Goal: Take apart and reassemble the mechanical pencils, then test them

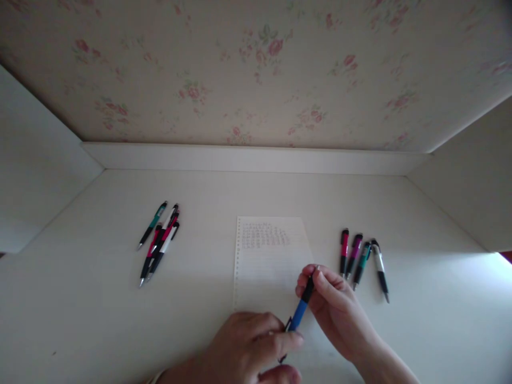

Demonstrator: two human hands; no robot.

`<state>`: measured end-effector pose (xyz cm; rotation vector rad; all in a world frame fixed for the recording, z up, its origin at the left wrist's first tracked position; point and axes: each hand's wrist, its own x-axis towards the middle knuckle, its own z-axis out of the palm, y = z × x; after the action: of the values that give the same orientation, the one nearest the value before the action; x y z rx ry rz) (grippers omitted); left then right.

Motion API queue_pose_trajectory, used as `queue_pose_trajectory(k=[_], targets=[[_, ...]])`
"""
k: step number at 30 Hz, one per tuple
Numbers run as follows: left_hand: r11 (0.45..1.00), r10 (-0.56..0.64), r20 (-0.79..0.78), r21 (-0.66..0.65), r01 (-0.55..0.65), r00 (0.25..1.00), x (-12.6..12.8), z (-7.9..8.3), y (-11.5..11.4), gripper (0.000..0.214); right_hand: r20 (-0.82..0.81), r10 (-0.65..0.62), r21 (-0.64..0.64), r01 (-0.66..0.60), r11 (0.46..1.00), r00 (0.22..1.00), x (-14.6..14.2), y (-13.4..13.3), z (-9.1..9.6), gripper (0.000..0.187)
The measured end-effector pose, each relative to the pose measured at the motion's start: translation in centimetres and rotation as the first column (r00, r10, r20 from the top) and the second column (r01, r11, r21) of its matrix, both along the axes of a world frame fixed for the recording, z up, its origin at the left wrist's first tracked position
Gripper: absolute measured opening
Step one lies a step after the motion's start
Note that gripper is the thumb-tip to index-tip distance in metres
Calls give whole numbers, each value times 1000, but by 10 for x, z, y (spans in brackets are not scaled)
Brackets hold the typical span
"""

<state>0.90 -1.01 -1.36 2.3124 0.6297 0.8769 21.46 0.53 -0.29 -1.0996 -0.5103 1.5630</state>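
Centrally, left hand point(250, 346) and right hand point(338, 304) clamped on blue pen point(299, 316), lined sheet point(267, 261) beneath (faintly written), loose pens point(362, 262) flanking

Faint handwritten rows atop lined sheet point(269, 250); too small to read.

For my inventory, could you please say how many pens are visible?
10: blue pen between left hand and right hand, four pens right of the paper, roughly five in the left pile; overlap may hide some.
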Motion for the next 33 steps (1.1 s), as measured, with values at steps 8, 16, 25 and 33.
queue_pose_trajectory(k=[8, 16, 25, 33], targets=[[997, -15, -51, 78, 19, 999, -2, 7, 0, 26, 30, 124, 1, -124, 992, 992, -3, -4, 0, 32], [998, 50, 6, 39, -50, 999, -3, 7, -1, 31, 207, 185, 98, -208, 973, 961, -5, -13, -5, 58], [996, 66, -67, 63, -62, 996, -2, 5, -7, 29, 757, 66, 367, -507, 780, 650, 0, -22, -18, 52], [985, 4, 2, 173, -4, 1000, 1, -7, -3, 40, 951, -137, 297, -697, 653, 277, -16, -7, -8, 24]])
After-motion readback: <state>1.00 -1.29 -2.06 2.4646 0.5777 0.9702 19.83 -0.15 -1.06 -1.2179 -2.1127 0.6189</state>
